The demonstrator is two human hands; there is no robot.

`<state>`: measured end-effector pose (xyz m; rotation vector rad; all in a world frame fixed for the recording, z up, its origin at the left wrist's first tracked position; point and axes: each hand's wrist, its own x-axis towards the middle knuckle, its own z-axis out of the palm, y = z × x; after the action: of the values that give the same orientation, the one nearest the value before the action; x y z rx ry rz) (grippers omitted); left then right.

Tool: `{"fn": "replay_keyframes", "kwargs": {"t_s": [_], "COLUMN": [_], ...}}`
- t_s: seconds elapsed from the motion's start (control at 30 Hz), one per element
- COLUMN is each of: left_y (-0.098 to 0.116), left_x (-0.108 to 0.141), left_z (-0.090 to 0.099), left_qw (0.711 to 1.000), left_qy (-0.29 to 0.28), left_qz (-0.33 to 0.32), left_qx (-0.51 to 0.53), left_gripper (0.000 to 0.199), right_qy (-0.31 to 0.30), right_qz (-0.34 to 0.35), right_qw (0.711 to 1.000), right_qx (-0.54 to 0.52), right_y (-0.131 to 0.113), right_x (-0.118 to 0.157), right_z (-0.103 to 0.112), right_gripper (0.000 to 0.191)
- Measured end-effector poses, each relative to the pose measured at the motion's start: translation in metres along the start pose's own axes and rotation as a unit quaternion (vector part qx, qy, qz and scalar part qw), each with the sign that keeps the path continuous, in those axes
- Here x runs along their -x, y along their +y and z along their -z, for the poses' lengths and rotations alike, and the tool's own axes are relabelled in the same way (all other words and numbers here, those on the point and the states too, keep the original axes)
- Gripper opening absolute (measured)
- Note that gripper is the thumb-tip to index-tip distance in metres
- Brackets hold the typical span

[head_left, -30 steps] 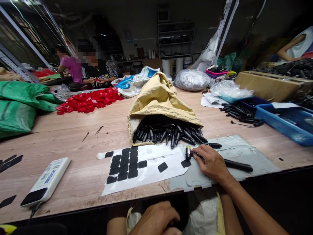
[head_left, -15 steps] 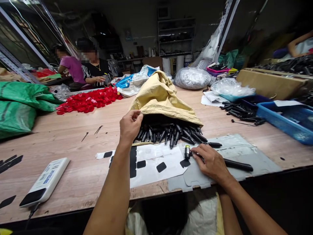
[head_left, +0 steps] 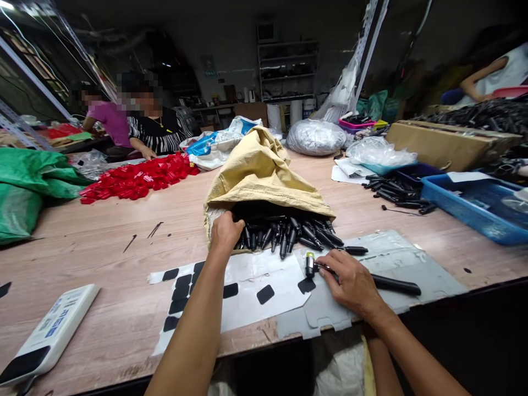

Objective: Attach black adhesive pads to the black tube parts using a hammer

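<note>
1. The left hand (head_left: 225, 231) is at the open mouth of a yellow woven sack (head_left: 264, 170), its fingers bent; the tips are hidden, so whether they hold anything cannot be told.
2. The right hand (head_left: 350, 278) is closed around the shaft of a hammer (head_left: 310, 265), whose short, rounded head shows a yellow-green end and a shiny metal band (the thick black grip emerges behind the hand).
3. Slim, tapered black pieces (head_left: 284, 239) spill from the sack's mouth, smooth and tightly jumbled; those deeper inside are lost in shadow.
4. The sack lies on its side, creased and slumped, on the wood-grained surface (head_left: 115, 236).
5. A thin white sheet (head_left: 247, 269) carries flat black patches (head_left: 265, 294) with rounded corners; the left forearm covers some of them.
6. The hammer's head is over a scuffed grey sheet (head_left: 396, 253) with a notched front edge; whether it rests there is hard to tell.
7. Farther back is a heap of glossy red pieces (head_left: 140, 179), too small to make out singly.
8. A green sack (head_left: 20, 214) is cut off at the left.
</note>
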<state>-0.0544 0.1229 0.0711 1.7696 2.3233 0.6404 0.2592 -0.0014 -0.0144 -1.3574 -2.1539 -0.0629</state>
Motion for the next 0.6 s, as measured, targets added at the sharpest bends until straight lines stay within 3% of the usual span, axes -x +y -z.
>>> {"fn": "replay_keyframes", "kwargs": {"t_s": [0.17, 0.3, 0.4, 0.53, 0.6], "left_y": [-0.016, -0.010, -0.001, 0.005, 0.006], "left_x": [0.048, 0.090, 0.108, 0.121, 0.127], "left_z": [0.001, -0.009, -0.018, -0.035, -0.042], "left_qw": [0.979, 0.930, 0.885, 0.842, 0.845], "left_qy": [-0.103, -0.187, -0.241, -0.278, -0.270], "left_qz": [-0.055, -0.056, -0.031, -0.035, -0.073], "left_qx": [0.164, 0.312, 0.397, 0.461, 0.457], "left_gripper": [0.026, 0.027, 0.023, 0.026, 0.027], "right_qy": [0.003, -0.002, -0.006, -0.003, -0.001], "right_qz": [0.003, -0.001, -0.007, -0.008, -0.007], "right_qw": [1.000, 1.000, 1.000, 1.000, 1.000], "right_qx": [0.004, 0.004, 0.002, 0.003, 0.002], "right_y": [-0.001, -0.002, -0.002, -0.002, -0.002], "right_x": [-0.001, -0.001, -0.001, 0.000, 0.000], "right_z": [0.000, 0.001, 0.001, 0.000, 0.001], "right_gripper": [0.023, 0.023, 0.023, 0.023, 0.022]}}
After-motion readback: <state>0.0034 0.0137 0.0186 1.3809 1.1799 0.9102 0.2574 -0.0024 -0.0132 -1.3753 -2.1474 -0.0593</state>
